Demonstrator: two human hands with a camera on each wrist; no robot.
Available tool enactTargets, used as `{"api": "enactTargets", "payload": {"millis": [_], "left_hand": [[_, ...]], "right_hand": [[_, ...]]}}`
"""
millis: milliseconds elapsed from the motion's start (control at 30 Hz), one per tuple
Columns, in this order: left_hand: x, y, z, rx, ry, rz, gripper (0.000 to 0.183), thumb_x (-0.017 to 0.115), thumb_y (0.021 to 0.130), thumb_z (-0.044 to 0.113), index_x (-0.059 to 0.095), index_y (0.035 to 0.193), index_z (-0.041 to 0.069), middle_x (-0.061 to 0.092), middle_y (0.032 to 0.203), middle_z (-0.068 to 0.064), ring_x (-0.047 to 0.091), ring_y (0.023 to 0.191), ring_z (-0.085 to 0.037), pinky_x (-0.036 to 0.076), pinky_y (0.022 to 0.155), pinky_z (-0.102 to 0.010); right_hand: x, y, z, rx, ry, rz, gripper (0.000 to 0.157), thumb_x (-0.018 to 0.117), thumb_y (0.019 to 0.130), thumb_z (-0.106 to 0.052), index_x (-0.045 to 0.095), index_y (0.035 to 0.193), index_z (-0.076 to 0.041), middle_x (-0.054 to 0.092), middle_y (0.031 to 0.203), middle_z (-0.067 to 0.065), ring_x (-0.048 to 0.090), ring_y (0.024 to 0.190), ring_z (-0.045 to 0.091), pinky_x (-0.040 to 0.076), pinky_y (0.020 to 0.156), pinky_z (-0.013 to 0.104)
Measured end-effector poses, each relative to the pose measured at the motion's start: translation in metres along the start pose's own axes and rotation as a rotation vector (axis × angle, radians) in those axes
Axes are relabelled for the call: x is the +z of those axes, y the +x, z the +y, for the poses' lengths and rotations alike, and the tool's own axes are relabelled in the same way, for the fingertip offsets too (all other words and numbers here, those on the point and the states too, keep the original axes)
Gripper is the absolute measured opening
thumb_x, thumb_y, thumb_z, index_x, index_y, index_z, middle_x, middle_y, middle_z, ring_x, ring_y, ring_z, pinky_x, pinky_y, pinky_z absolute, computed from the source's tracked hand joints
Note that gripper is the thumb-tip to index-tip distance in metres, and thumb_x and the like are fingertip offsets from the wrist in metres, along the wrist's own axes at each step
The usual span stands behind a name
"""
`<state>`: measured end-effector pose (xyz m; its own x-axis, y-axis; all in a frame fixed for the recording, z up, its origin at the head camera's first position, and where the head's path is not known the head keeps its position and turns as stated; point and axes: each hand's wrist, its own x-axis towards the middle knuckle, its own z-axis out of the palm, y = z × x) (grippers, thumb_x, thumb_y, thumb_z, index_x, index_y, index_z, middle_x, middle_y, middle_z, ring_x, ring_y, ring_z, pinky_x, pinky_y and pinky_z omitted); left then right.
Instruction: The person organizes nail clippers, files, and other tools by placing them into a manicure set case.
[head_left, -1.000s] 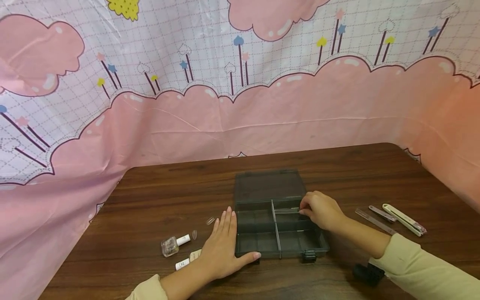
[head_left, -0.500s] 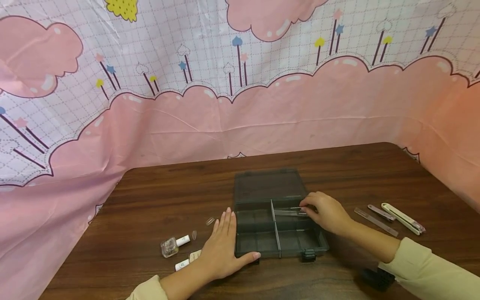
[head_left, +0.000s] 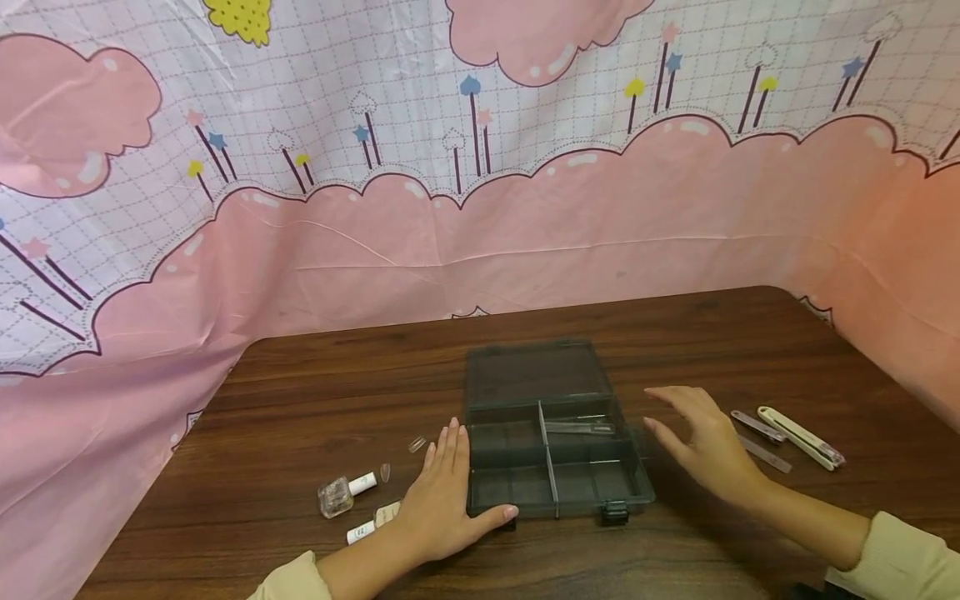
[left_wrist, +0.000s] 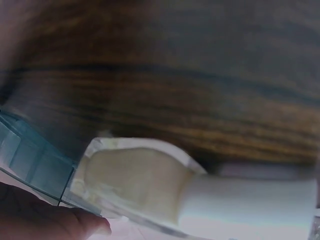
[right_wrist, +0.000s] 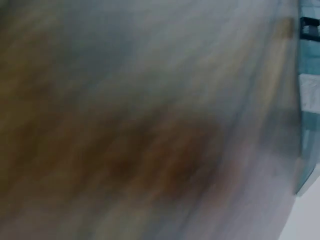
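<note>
A grey see-through divider box (head_left: 512, 482) stands with its lid (head_left: 536, 371) laid back. My left hand (head_left: 442, 500) rests against the box's left side, its fingers straight and thumb along the front. In the back right compartment lies a slim clear strip (head_left: 577, 428), with a thin metallic piece behind it. My right hand (head_left: 708, 446) is in the air right of the box, fingers and thumb parted, holding nothing. Close to the left wrist is a beige nail polish bottle (left_wrist: 135, 182) with a white cap, partly hidden by that arm in the head view.
A clear glittery polish bottle (head_left: 335, 497) and two clear false nail tips, one nearer (head_left: 386, 472) and one farther (head_left: 417, 444), lie at left. Beyond the right hand lie a small nail clipper (head_left: 757, 426), a larger cream-coloured clipper (head_left: 801, 437) and a clear strip (head_left: 767, 455).
My right hand has let go of the thin metallic piece in the back right compartment. It has drawn out to the right and its fingers have spread. The left hand stays put.
</note>
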<state>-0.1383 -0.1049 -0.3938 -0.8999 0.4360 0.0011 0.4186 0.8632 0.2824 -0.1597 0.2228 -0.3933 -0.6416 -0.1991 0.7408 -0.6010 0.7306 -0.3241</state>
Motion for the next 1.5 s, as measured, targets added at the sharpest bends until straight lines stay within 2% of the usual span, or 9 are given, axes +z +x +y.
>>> {"api": "enactTargets", "payload": {"millis": [233, 400, 567, 667, 867, 1067, 1300, 1367, 1500], "left_hand": [[0.0, 0.0, -0.001, -0.004, -0.007, -0.002, 0.108, 0.044, 0.081, 0.072, 0.011, 0.145, -0.008, 0.004, 0.154, -0.025, 0.006, 0.143, -0.036, 0.016, 0.115, -0.05], [0.0, 0.001, -0.001, -0.003, -0.01, 0.0, 0.108, 0.044, 0.081, 0.072, 0.01, 0.145, -0.008, 0.004, 0.154, -0.025, 0.006, 0.143, -0.036, 0.016, 0.115, -0.05], [0.0, 0.0, -0.001, 0.007, 0.005, 0.001, 0.108, 0.043, 0.081, 0.072, 0.012, 0.145, -0.009, 0.005, 0.153, -0.026, 0.007, 0.143, -0.037, 0.017, 0.114, -0.051], [0.0, 0.0, -0.001, 0.014, 0.009, 0.002, 0.107, 0.044, 0.082, 0.072, 0.012, 0.145, -0.009, 0.006, 0.153, -0.026, 0.007, 0.143, -0.037, 0.017, 0.114, -0.051], [-0.001, 0.0, -0.001, 0.016, 0.01, 0.005, 0.108, 0.042, 0.082, 0.073, 0.012, 0.145, -0.009, 0.005, 0.153, -0.026, 0.008, 0.143, -0.038, 0.017, 0.114, -0.051], [0.0, -0.001, -0.001, 0.011, -0.002, 0.004, 0.108, 0.044, 0.082, 0.072, 0.011, 0.145, -0.009, 0.004, 0.153, -0.025, 0.007, 0.143, -0.037, 0.017, 0.114, -0.051], [0.001, -0.001, -0.002, 0.015, 0.002, 0.005, 0.109, 0.042, 0.081, 0.074, 0.011, 0.145, -0.008, 0.005, 0.153, -0.025, 0.008, 0.143, -0.037, 0.018, 0.114, -0.052], [0.002, -0.001, -0.002, 0.017, 0.005, 0.006, 0.109, 0.041, 0.081, 0.074, 0.011, 0.145, -0.008, 0.005, 0.153, -0.025, 0.008, 0.143, -0.037, 0.018, 0.114, -0.052], [0.001, -0.001, -0.003, 0.018, 0.005, 0.003, 0.108, 0.042, 0.082, 0.073, 0.01, 0.145, -0.008, 0.004, 0.153, -0.025, 0.008, 0.143, -0.037, 0.018, 0.114, -0.051]], "right_hand": [[-0.011, -0.015, 0.014, 0.118, -0.079, 0.002, 0.053, 0.079, 0.062, 0.004, 0.06, 0.112, 0.003, 0.065, 0.098, 0.014, 0.051, 0.085, 0.015, 0.041, 0.069, 0.013], [-0.023, -0.027, 0.023, 0.19, -0.116, -0.015, 0.054, 0.081, 0.064, -0.004, 0.059, 0.112, 0.004, 0.064, 0.1, 0.017, 0.053, 0.083, 0.018, 0.038, 0.067, 0.008], [-0.036, -0.038, 0.033, 0.243, -0.113, -0.018, 0.051, 0.082, 0.064, -0.008, 0.061, 0.109, 0.004, 0.063, 0.092, 0.016, 0.04, 0.086, -0.011, 0.036, 0.066, 0.003], [-0.044, -0.045, 0.037, 0.273, -0.111, -0.024, 0.049, 0.082, 0.064, -0.01, 0.062, 0.107, 0.005, 0.061, 0.088, 0.015, 0.033, 0.085, -0.019, 0.035, 0.063, 0.003], [-0.058, -0.059, 0.044, 0.383, -0.128, -0.03, 0.043, 0.081, 0.067, -0.01, 0.064, 0.103, 0.008, 0.061, 0.091, 0.023, 0.029, 0.081, -0.024, 0.033, 0.055, 0.006], [-0.066, -0.078, 0.052, 0.509, -0.189, -0.083, 0.039, 0.079, 0.071, -0.015, 0.066, 0.101, 0.006, 0.06, 0.086, 0.018, 0.03, 0.071, -0.024, 0.034, 0.051, 0.011], [-0.066, -0.084, 0.061, 0.522, -0.249, -0.065, 0.03, 0.078, 0.072, -0.011, 0.068, 0.093, 0.008, 0.059, 0.082, 0.021, 0.028, 0.067, -0.024, 0.035, 0.048, 0.018], [-0.066, -0.085, 0.062, 0.528, -0.26, -0.064, 0.026, 0.077, 0.073, -0.009, 0.069, 0.09, 0.008, 0.058, 0.081, 0.022, 0.026, 0.068, -0.025, 0.039, 0.049, 0.024], [-0.065, -0.086, 0.063, 0.513, -0.267, -0.057, 0.015, 0.077, 0.072, -0.008, 0.071, 0.08, 0.004, 0.06, 0.079, 0.018, 0.024, 0.071, -0.025, 0.039, 0.051, 0.025]]}}
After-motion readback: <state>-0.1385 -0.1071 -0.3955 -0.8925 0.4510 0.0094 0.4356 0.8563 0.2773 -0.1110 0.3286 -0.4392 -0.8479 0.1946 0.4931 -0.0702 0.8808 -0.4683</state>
